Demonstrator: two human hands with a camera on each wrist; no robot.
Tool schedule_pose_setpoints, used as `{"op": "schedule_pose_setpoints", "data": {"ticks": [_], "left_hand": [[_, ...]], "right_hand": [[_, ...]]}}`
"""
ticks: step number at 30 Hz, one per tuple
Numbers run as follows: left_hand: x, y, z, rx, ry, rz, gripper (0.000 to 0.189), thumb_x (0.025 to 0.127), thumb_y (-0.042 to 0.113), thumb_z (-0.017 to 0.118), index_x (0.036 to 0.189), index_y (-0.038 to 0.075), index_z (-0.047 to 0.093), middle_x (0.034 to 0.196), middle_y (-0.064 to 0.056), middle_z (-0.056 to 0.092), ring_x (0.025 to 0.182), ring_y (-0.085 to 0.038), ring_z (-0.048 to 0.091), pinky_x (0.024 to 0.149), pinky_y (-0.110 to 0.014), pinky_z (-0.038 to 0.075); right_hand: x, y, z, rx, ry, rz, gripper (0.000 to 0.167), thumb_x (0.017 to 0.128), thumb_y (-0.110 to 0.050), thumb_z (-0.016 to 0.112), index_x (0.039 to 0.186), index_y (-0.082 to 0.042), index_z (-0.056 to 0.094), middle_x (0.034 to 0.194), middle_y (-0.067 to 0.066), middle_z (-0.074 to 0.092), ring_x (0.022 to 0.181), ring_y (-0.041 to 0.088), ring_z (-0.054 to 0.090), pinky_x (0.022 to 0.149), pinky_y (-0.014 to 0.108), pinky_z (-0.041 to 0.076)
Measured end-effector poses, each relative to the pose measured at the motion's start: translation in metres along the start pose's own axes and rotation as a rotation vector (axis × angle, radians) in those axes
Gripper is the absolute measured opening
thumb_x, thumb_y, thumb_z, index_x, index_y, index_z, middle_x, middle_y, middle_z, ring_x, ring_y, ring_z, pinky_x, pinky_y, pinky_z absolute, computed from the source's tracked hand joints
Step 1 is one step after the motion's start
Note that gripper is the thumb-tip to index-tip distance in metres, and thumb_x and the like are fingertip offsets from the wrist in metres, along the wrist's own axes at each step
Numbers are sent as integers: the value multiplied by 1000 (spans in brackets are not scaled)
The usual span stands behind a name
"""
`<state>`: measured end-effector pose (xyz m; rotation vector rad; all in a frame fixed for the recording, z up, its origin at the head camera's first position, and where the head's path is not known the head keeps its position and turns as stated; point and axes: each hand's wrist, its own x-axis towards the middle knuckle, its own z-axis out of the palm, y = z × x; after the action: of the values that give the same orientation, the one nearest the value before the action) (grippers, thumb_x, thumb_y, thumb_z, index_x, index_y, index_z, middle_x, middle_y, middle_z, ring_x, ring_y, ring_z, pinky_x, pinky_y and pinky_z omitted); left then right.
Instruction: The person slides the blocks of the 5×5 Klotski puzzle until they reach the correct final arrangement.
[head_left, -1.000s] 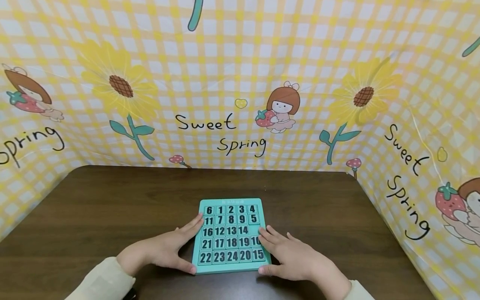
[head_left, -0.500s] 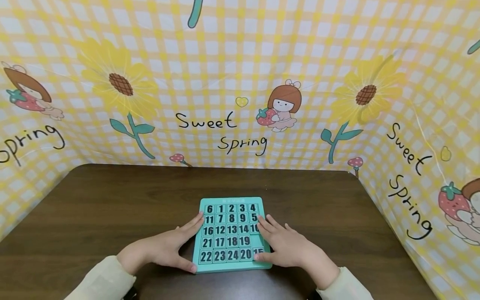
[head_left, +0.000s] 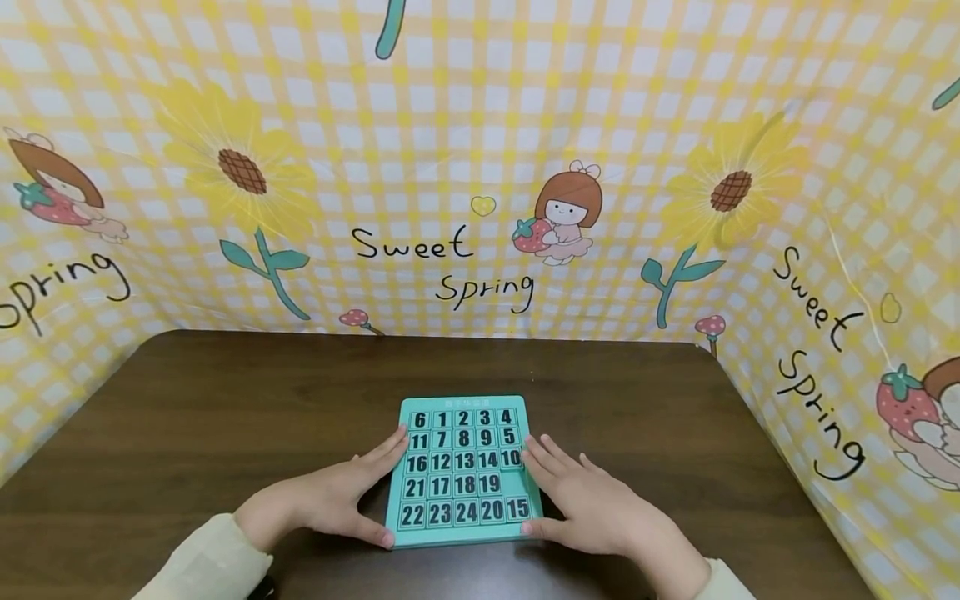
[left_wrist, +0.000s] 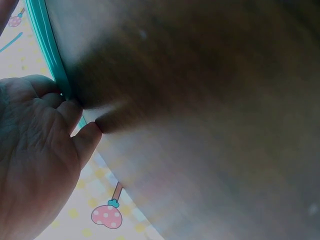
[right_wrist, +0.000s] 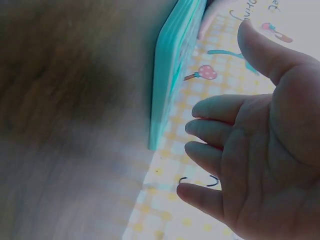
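A turquoise number slide puzzle [head_left: 467,537] lies flat on the brown table [head_left: 262,400], its black-numbered tiles in rows. The bare slot [head_left: 514,482] is at the right end of the fourth row, between tile 10 [head_left: 511,458] above and tile 15 [head_left: 517,509] below. Along the puzzle's left edge, my left hand [head_left: 333,498] rests with extended fingers, its thumb at the near left corner. My right hand [head_left: 588,504] is at the right edge, fingers extended and thumb by the near right corner. In the right wrist view, its relaxed fingers [right_wrist: 212,132] stand off the frame's side.
A yellow checked cloth [head_left: 480,150] printed with flowers and "Sweet Spring" rises behind the table's far edge and along both sides. Bare tabletop surrounds the puzzle.
Tile 10 has slid up one place, so the bare slot has moved from the third row to the fourth. My right hand moved over the right column, then back right. My left hand stayed.
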<state>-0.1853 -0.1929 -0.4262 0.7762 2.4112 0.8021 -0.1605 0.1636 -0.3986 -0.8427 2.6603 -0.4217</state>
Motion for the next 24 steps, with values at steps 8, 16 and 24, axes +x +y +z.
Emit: {"op": "schedule_pose_setpoints", "data": {"ticks": [8,16,24], "left_hand": [[0,2,-1,-2,1,-6,120,78,55,78,160,5,5,168,-14,-9,151,-38,18,115,-71,13],[0,0,0,0,1,-8,120,78,55,78,160,6,5,168,-14,-9,151,-39,17,115,-71,13],[0,1,0,6,-2,-2,121,78,55,78,160,7,4,168,-13,-10,151,-39,17,115,-71,13]], "right_hand": [[-20,-9,8,-41,-73,-13,85,91,-65,54,157,-16,33,166,1,22,155,26,17,114,66,27],[-27,-12,17,-41,-69,-33,85,91,-68,50,157,-18,32,166,-3,22,154,25,19,114,65,29],[-13,-10,17,-63,-80,-18,88,91,-67,53,156,-13,32,167,3,20,154,27,17,112,67,31]]}}
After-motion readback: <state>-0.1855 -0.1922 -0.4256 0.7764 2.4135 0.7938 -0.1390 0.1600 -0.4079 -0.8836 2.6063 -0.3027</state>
